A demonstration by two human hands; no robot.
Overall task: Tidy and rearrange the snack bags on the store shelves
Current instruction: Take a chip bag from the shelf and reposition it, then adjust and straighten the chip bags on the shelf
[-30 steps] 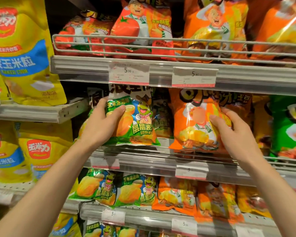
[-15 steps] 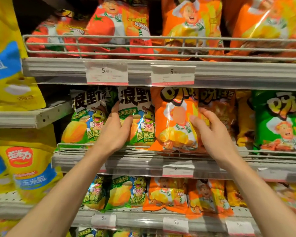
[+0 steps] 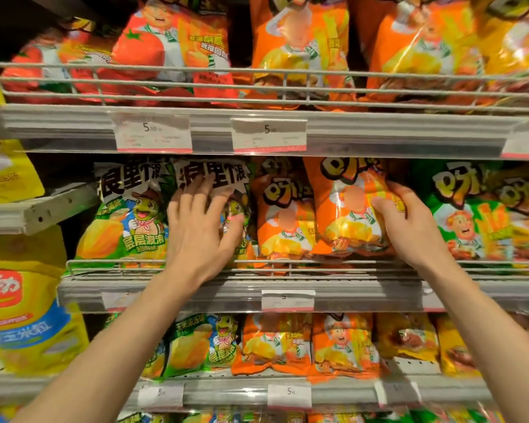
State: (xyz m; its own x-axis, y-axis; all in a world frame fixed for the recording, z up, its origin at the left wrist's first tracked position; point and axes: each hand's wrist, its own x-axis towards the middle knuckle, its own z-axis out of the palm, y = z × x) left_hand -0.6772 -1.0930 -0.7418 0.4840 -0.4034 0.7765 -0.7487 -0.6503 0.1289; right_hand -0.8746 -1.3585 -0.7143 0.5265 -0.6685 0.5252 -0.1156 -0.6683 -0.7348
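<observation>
On the middle shelf [image 3: 196, 293] two green snack bags stand upright side by side. My left hand [image 3: 199, 227] lies flat with spread fingers against the front of the right green bag [image 3: 226, 178]; the left green bag [image 3: 129, 215] stands free beside it. To their right stand two orange snack bags. My right hand [image 3: 409, 221] grips the right edge of the nearer orange bag [image 3: 345, 221], thumb across its front, fingers curled behind. The other orange bag [image 3: 283, 221] stands just left of it.
A green bag [image 3: 471, 215] of the orange brand stands right of my right hand. A wire rail [image 3: 287, 265] fences the shelf front. Red and orange bags fill the top shelf, more green and orange bags the lower shelf. Large yellow corn bags [image 3: 22, 319] hang at left.
Both hands pushed their bags back and upright onto the middle shelf. My left hand went from gripping the green bag to lying flat on it. The view moved closer and leftward.
</observation>
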